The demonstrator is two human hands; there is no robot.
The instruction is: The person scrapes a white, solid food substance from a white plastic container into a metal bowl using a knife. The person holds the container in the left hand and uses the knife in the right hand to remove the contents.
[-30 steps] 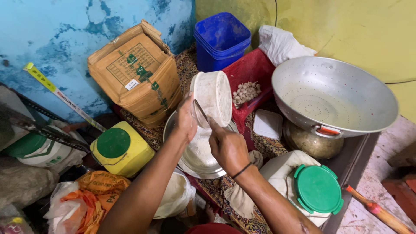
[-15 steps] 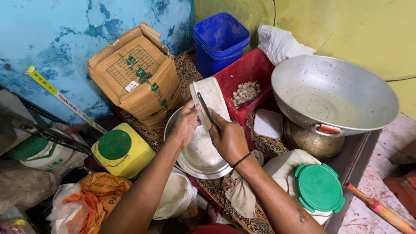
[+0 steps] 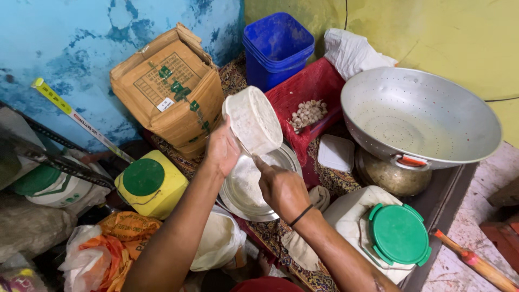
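My left hand (image 3: 221,148) grips a round white container (image 3: 253,120), dusted with flour and tipped on its side above a steel plate (image 3: 254,186) that holds a layer of white flour. My right hand (image 3: 281,186) sits just below the container, with a thin spoon or blade handle (image 3: 244,145) in its fingers reaching up into the container's mouth. A black band is on the right wrist.
A cardboard box (image 3: 170,92) leans on the blue wall. A blue tub (image 3: 277,48), a red basket (image 3: 311,94) with pale lumps, a large metal colander (image 3: 419,116), a yellow jar with green lid (image 3: 151,184) and a white green-lidded can (image 3: 386,232) crowd around.
The white container has been raised and tipped again over the plate, after being lowered half a second ago. More flour lies on the plate, and my right hand has shifted lower.
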